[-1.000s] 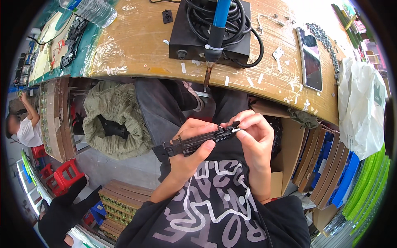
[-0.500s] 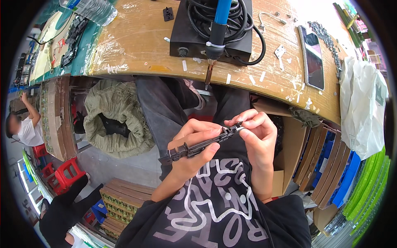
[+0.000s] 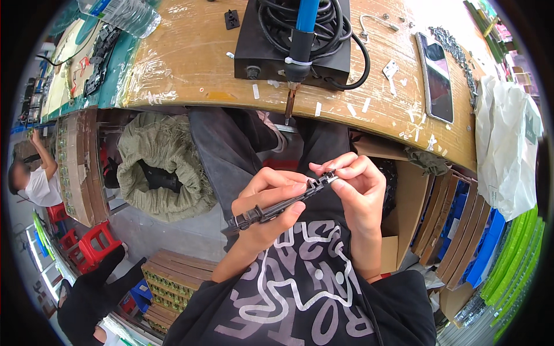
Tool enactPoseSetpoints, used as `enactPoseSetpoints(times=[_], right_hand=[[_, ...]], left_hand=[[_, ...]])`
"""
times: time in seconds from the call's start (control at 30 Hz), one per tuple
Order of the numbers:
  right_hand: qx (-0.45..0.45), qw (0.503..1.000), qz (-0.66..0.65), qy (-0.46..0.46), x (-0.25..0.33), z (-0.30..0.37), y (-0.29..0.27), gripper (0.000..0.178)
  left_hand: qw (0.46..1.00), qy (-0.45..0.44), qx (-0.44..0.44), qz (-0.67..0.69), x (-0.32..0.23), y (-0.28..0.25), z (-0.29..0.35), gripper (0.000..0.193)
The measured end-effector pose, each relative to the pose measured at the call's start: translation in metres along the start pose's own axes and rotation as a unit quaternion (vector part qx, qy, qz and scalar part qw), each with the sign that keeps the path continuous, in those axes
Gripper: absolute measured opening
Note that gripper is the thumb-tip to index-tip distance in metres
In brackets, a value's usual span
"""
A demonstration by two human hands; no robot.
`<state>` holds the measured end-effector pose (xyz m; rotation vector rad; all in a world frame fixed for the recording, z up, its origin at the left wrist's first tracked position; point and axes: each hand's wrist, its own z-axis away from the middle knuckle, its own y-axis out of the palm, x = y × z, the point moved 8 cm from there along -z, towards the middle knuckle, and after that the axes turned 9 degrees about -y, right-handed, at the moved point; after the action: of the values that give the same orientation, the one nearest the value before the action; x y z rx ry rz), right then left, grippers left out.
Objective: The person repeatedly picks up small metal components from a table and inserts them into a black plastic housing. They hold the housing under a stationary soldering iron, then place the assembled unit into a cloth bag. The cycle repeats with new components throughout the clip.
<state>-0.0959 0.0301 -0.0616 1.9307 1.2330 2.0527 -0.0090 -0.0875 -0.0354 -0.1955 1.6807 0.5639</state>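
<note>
Change over the last second: the black slotted part (image 3: pixel 276 209) has rolled from its broad, labelled face to nearly edge-on, slots now showing. In the last half second it barely moves. My read: work is concentrated on its far-right end, with the left side just steadying.

Left hand (image 3: pixel 261 230): fingers over the far side, thumb on the near side, part clamped along its middle. Its near-left end sticks out past the palm.

Right hand (image 3: pixel 362 187): narrow pinch at the far-right end, fingertips touching it. Small pale bit (image 3: pixel 333 179) by the thumb; can't tell if it's separate or attached.

Part is held tilted, rising left to right, over the lap, on the near side of the table (image 3: pixel 184 63) and clear of it. Soldering iron (image 3: pixel 301 49) is farther off, untouched, tip past the table's near edge.
</note>
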Motion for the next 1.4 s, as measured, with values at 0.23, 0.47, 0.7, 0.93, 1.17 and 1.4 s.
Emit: enactPoseSetpoints(times=[0.23,0.47,0.7,0.93,1.17,1.4], right_hand=[[-0.015,0.998,-0.027,0.058,-0.007,0.0,0.0,0.012],[0.003,0.995,-0.023,0.093,-0.011,0.001,-0.004,0.013],[-0.012,0.997,0.035,0.065,-0.004,0.001,-0.003,0.012],[0.017,0.995,0.084,0.047,0.008,-0.001,-0.002,0.013],[-0.007,0.994,0.112,0.018,0.011,0.005,0.0,0.014],[-0.009,0.993,0.112,0.02,0.011,0.006,0.0,0.014]], left_hand=[[0.999,0.015,0.023,-0.027,-0.005,0.002,-0.001,0.029],[0.998,-0.003,0.049,-0.035,-0.003,0.001,-0.002,0.03],[0.999,-0.008,0.039,-0.033,-0.001,-0.001,-0.004,0.029],[0.998,-0.014,0.046,-0.027,0.0,0.002,-0.007,0.028],[0.998,-0.028,0.048,-0.036,0.007,-0.003,-0.004,0.026],[0.998,-0.052,0.023,0.014,0.01,-0.005,-0.003,0.028]])
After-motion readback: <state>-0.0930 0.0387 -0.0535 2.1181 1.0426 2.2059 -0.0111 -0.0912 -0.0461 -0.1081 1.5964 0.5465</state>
